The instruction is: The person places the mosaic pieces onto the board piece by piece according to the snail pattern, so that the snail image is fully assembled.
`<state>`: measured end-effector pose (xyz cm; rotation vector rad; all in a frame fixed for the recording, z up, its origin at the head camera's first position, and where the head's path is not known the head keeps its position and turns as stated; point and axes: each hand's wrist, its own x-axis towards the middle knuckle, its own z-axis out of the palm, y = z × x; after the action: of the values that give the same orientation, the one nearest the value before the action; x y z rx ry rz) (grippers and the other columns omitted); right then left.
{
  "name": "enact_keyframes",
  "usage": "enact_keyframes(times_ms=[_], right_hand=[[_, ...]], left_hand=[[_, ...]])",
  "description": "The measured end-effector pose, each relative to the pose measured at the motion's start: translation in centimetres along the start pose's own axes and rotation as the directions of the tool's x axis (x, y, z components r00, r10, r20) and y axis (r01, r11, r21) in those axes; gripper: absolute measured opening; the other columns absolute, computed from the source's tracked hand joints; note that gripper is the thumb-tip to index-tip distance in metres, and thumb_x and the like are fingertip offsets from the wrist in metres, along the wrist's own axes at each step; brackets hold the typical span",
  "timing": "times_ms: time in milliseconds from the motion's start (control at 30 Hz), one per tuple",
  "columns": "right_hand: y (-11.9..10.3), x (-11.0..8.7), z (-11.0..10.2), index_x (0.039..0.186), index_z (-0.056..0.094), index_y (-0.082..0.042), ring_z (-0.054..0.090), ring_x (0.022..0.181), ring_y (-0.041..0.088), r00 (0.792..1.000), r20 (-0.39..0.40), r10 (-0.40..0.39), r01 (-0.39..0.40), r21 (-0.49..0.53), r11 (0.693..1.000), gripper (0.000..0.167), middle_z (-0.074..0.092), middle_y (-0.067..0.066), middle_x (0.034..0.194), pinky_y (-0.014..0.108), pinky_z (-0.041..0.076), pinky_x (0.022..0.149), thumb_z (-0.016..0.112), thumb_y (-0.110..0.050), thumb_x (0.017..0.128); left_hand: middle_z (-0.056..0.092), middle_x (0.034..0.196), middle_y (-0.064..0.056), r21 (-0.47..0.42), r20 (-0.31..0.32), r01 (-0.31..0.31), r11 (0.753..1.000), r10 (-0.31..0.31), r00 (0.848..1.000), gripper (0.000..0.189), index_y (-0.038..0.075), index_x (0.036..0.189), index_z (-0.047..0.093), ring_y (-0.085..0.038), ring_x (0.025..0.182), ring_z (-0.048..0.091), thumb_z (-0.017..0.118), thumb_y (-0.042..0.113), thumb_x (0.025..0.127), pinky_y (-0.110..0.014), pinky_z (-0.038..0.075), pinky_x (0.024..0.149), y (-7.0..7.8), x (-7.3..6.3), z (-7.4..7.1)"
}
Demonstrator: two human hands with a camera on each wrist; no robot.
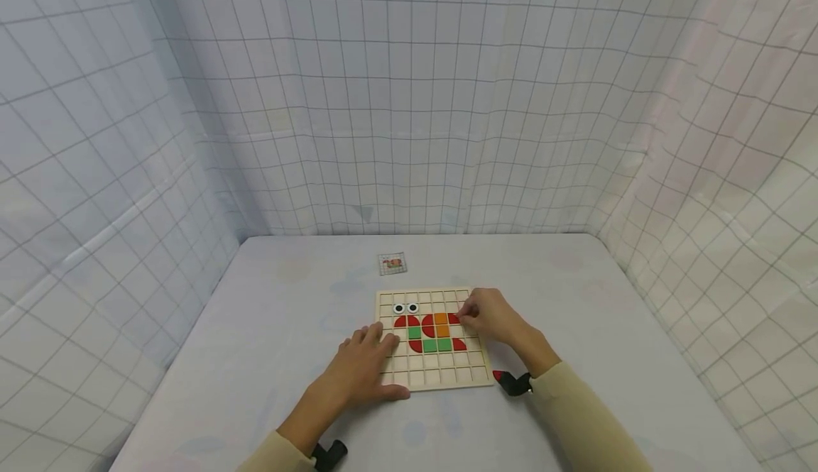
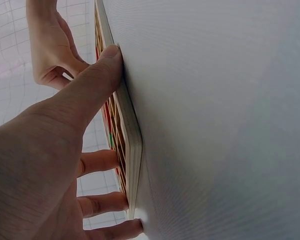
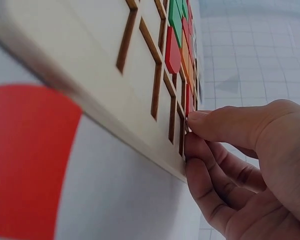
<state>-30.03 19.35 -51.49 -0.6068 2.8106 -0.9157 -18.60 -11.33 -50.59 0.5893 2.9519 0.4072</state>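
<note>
A pale wooden grid board (image 1: 447,378) lies on the table, with red, green and orange tiles and two round eye pieces (image 1: 405,309) in its cells. My left hand (image 1: 361,369) rests on the board's left side, fingers spread. In the left wrist view its thumb (image 2: 97,75) lies along the near edge. My right hand (image 1: 492,316) is at the upper right of the pattern, thumb and fingertips together at a red quarter-circle tile (image 1: 454,319). In the right wrist view the thumb (image 3: 215,122) touches this tile's end; the fingertips partly hide the cell.
Beyond the board lies a small picture card (image 1: 393,263) showing a coloured figure on a grid. A black wrist mount with a red tip (image 1: 505,378) sits by the board's lower right corner. White grid-patterned curtains (image 1: 409,103) surround the table on three sides.
</note>
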Motion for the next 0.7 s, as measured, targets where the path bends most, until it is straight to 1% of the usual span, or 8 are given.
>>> enact_keyframes(times_ms=[100, 167, 233, 467, 567, 700], right_hand=[[0.5, -0.3, 0.0, 0.099, 0.090, -0.009, 0.067, 0.091, 0.011, 1.000, -0.008, -0.007, 0.007, -0.007, 1.000, 0.006, 0.078, -0.001, 0.103, 0.034, 0.065, 0.087, 0.088, -0.008, 0.103], [0.8, -0.6, -0.1, 0.100, 0.091, -0.010, 0.068, 0.092, 0.010, 1.000, -0.012, -0.016, 0.016, -0.011, 1.000, 0.005, 0.080, -0.002, 0.104, 0.033, 0.066, 0.090, 0.088, -0.010, 0.104], [1.1, -1.0, -0.4, 0.101, 0.092, -0.010, 0.068, 0.093, 0.009, 0.999, -0.017, -0.032, 0.032, -0.016, 0.999, 0.005, 0.080, -0.002, 0.105, 0.032, 0.065, 0.089, 0.088, -0.011, 0.104], [1.6, -2.7, -1.7, 0.105, 0.091, -0.011, 0.064, 0.088, 0.008, 0.998, -0.028, -0.065, 0.065, -0.002, 0.998, 0.003, 0.081, -0.003, 0.104, 0.023, 0.057, 0.081, 0.089, -0.010, 0.103], [2.0, -3.7, -2.1, 0.106, 0.091, -0.012, 0.061, 0.086, 0.008, 0.997, -0.028, -0.075, 0.075, -0.002, 0.997, 0.005, 0.080, -0.004, 0.102, 0.023, 0.054, 0.078, 0.089, -0.009, 0.103], [2.7, -5.3, -2.7, 0.109, 0.090, -0.015, 0.060, 0.085, 0.007, 0.997, -0.014, -0.071, 0.071, 0.000, 0.997, 0.008, 0.078, -0.007, 0.099, 0.022, 0.055, 0.077, 0.090, -0.011, 0.102]], left_hand=[[0.059, 0.152, -0.018, -0.008, 0.008, 0.012, 1.000, -0.012, 1.000, 0.095, 0.017, 0.154, 0.066, -0.049, 0.142, 0.061, 0.098, 0.072, 0.083, -0.072, 0.059, 0.113, 0.1, 0.0, -0.1], [0.059, 0.153, -0.018, -0.012, 0.013, 0.019, 1.000, -0.019, 1.000, 0.096, 0.017, 0.154, 0.066, -0.049, 0.144, 0.060, 0.098, 0.072, 0.083, -0.072, 0.058, 0.114, 0.2, 0.0, -0.1], [0.059, 0.153, -0.019, -0.012, 0.015, 0.019, 1.000, -0.019, 1.000, 0.096, 0.017, 0.154, 0.065, -0.049, 0.144, 0.060, 0.098, 0.072, 0.083, -0.072, 0.058, 0.114, 0.2, 0.0, -0.1], [0.059, 0.152, -0.019, 0.001, 0.002, 0.008, 1.000, -0.008, 1.000, 0.097, 0.017, 0.154, 0.065, -0.048, 0.141, 0.061, 0.098, 0.073, 0.082, -0.071, 0.059, 0.112, 0.1, 0.1, 0.0], [0.060, 0.153, -0.019, 0.001, 0.002, 0.012, 1.000, -0.012, 1.000, 0.097, 0.016, 0.154, 0.066, -0.048, 0.141, 0.061, 0.098, 0.072, 0.082, -0.071, 0.059, 0.113, 0.1, 0.1, 0.1], [0.059, 0.154, -0.019, 0.002, 0.007, 0.016, 1.000, -0.016, 1.000, 0.097, 0.016, 0.154, 0.065, -0.048, 0.143, 0.060, 0.098, 0.072, 0.082, -0.072, 0.059, 0.114, 0.1, 0.1, 0.1]])
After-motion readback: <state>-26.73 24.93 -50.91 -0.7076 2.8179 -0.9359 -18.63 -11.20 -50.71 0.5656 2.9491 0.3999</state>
